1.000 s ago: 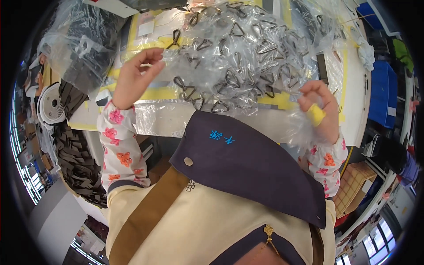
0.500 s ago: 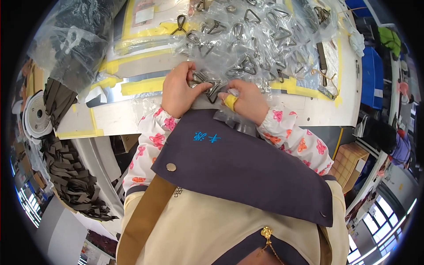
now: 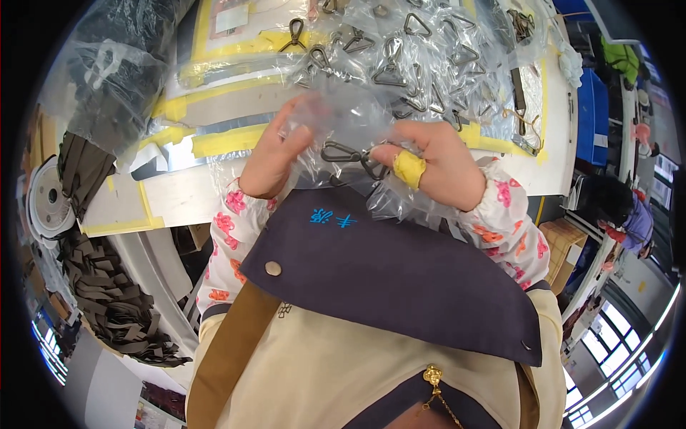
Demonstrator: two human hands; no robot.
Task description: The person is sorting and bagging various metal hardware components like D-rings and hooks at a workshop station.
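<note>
My left hand (image 3: pixel 268 157) is closed on a clear plastic bag (image 3: pixel 350 118), its upper fingers blurred and partly behind the film. Opposite it, my right hand (image 3: pixel 450 161), with yellow tape round a finger, has its thumb pressed on a dark metal snap hook (image 3: pixel 341 151) with a triangular ring. The hook lies against the plastic between both hands, just above my dark apron's top edge. Some plastic also bunches under the right hand. How its other fingers grip is hidden.
Several more snap hooks (image 3: pixel 389 71) in clear plastic cover the far table. Yellow tape (image 3: pixel 229 141) runs along the white tabletop (image 3: pixel 193 214). Brown straps (image 3: pixel 114 300) hang at the left near a white fan (image 3: pixel 50 193). A blue bin (image 3: pixel 593 118) stands to the right.
Both hands have come nearer to me and spread apart, the right one shifting rightward. The plastic is now lifted between them, and the snap hook shows at my right thumb.
</note>
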